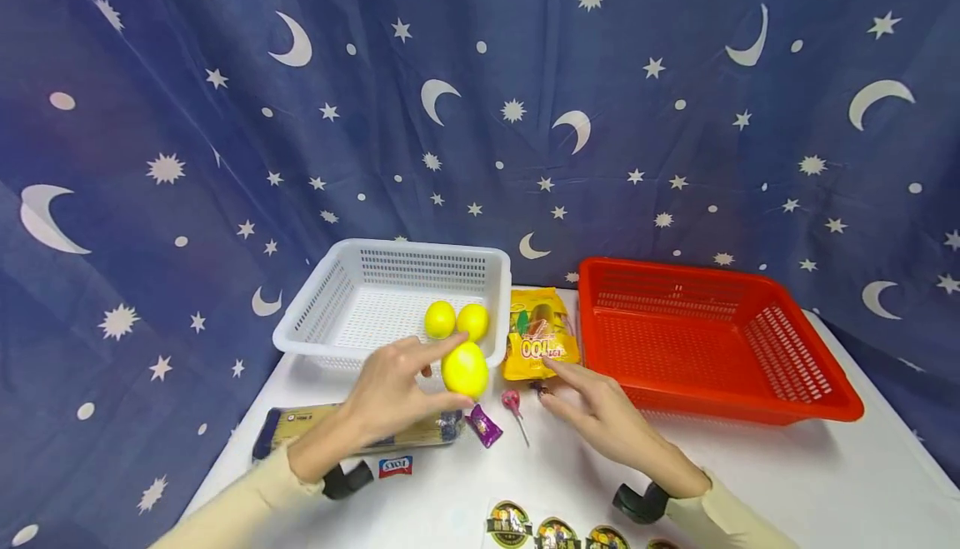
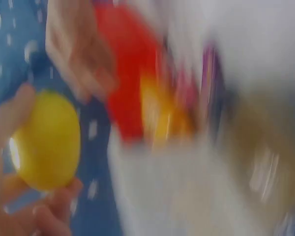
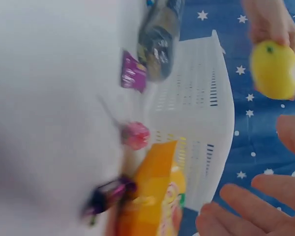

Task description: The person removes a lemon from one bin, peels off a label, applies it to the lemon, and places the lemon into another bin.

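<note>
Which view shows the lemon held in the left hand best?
The head view: the left hand grips the lemon just in front of the white basket, sharp and in context. The left wrist view shows it large but blurred; the right wrist view shows it clearly, at the frame's edge.

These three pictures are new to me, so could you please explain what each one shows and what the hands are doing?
No machine here: a person works with two bare hands, wearing one camera on the head and one on each wrist.

The wide picture is the head view, looking down at a white table. The left hand holds a yellow lemon in front of a white basket that has two more lemons in it. The right hand, fingers extended, reaches toward a yellow snack bag beside a red basket. A lollipop, a purple candy and a long pasta packet lie nearby.

The blurry left wrist view shows the lemon up close; the right wrist view shows the snack bag and lollipop sideways.
</note>
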Demonstrator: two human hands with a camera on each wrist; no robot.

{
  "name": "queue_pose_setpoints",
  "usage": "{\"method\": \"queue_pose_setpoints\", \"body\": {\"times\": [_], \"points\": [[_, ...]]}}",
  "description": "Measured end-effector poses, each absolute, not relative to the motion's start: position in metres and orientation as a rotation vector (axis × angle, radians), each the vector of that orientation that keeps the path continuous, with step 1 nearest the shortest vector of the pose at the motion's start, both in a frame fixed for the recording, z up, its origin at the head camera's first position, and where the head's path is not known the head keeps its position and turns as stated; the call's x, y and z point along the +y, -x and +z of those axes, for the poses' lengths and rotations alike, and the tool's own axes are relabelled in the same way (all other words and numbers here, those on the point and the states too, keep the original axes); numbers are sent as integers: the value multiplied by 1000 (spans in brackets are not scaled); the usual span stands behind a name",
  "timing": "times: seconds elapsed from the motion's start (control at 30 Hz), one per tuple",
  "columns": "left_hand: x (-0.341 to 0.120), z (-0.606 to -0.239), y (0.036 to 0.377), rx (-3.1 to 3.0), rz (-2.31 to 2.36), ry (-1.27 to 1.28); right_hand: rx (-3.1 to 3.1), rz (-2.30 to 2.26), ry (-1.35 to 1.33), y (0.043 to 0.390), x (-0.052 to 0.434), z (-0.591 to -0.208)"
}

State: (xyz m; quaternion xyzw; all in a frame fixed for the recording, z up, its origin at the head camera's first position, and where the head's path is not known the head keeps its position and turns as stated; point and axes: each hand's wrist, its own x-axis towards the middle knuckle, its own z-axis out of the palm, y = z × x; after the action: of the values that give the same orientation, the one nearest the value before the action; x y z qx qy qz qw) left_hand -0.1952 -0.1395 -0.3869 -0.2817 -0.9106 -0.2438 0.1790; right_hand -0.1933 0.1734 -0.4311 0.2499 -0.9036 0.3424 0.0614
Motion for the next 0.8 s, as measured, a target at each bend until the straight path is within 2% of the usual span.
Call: {"method": "queue_pose_setpoints", "body": {"times": [0.13, 0.37, 0.8], "points": [[-104, -421, 173, -2683, -763, 878, -2731, 1135, -784, 171, 195, -440], [-55, -455, 176, -2874, -593, 1059, -2773, 1258, -904, 149, 212, -464], [-19, -462, 181, -3007, -513, 1154, -2788, 1084, -836, 141, 215, -482]]}}
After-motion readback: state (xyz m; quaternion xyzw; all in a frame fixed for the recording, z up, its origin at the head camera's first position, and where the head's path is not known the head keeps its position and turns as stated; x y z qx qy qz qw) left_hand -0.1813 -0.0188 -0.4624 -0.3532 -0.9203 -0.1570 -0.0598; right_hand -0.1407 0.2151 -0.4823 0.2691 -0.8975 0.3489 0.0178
